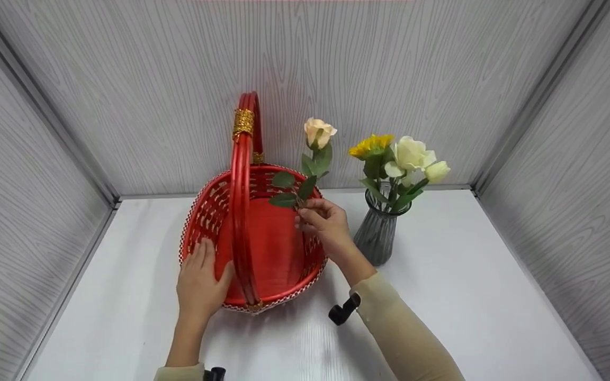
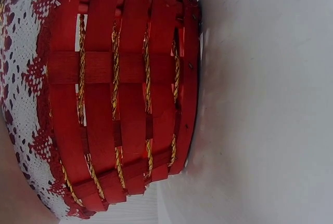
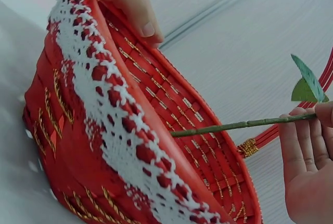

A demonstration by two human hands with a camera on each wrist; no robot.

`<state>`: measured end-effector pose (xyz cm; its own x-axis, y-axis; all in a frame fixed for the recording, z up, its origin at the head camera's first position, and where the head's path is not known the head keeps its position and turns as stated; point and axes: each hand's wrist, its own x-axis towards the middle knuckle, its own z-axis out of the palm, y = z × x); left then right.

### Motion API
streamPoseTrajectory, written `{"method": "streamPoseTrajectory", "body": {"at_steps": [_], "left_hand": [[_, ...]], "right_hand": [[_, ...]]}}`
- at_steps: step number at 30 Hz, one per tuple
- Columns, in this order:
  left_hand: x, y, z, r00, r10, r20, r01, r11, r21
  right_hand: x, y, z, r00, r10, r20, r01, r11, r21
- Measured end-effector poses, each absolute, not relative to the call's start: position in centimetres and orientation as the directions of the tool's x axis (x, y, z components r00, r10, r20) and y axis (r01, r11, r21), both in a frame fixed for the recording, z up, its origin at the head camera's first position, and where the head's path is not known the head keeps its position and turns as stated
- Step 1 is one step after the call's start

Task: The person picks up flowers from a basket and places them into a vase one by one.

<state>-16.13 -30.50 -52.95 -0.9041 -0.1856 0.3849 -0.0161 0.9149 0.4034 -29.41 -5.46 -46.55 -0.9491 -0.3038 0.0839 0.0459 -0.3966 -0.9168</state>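
Observation:
My right hand (image 1: 329, 225) pinches the green stem (image 3: 234, 127) of a peach rose (image 1: 319, 133) above the red woven basket (image 1: 268, 243). The rose's bloom stands upright over the far right rim. In the right wrist view, the stem's lower end passes behind the near rim into the basket. My left hand (image 1: 199, 283) rests over the near-left rim, its fingers and thumb reaching inside. White-and-red lace trim (image 2: 23, 73) runs around the outside of the rim.
Right of the basket stands a grey ribbed glass vase (image 1: 382, 233) holding a yellow flower (image 1: 371, 145) and white flowers (image 1: 413, 154). The basket's tall red handle (image 1: 241, 211), wrapped in gold, arches over it. Grey wood-grain panels (image 1: 178, 95) enclose the white table (image 1: 458, 296).

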Motion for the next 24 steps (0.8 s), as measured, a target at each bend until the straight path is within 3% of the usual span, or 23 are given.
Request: {"method": "streamPoseTrajectory", "body": {"at_steps": [13, 24], "left_hand": [[-16.2, -30.3, -53.1, -0.893, -0.196, 0.404, -0.016, 0.913, 0.407], [-16.3, -30.3, -53.1, -0.895, -0.193, 0.401, -0.013, 0.912, 0.410]], "right_hand": [[-27.7, -2.2, -45.5, -0.963, -0.178, 0.201, -0.129, -0.351, -0.928], [-26.6, 0.2, -44.9, -0.965, -0.102, 0.243, -0.195, -0.344, -0.919]]}}
